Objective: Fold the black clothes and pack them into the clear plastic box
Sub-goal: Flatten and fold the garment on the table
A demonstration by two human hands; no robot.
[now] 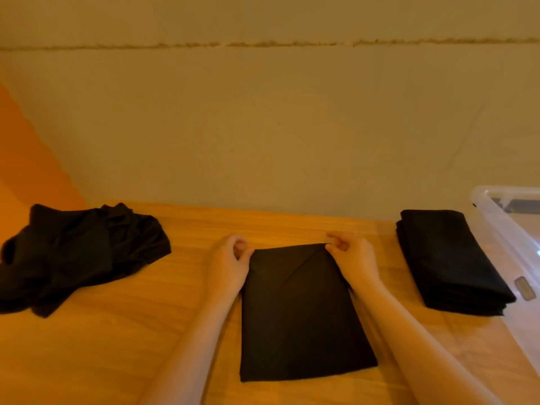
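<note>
The folded black garment [304, 314] lay flat on the wooden table [117, 346]. The left hand [229, 266] and right hand [355, 258] each pinched a far corner.

Matt black cloth garment [304, 317]; smooth wood-grain table [175, 331]; clear glossy plastic box [514, 244]; matt wall [263, 127].

The clear plastic box [508, 244] is cut off by the right edge, so only its near corner and one rim show; what lies inside is too dim to tell. The unfolded black pile [73, 255] runs off the left edge. Both forearms leave the bottom edge. The small label [524, 287] on the box wall is too blurred to read
</note>
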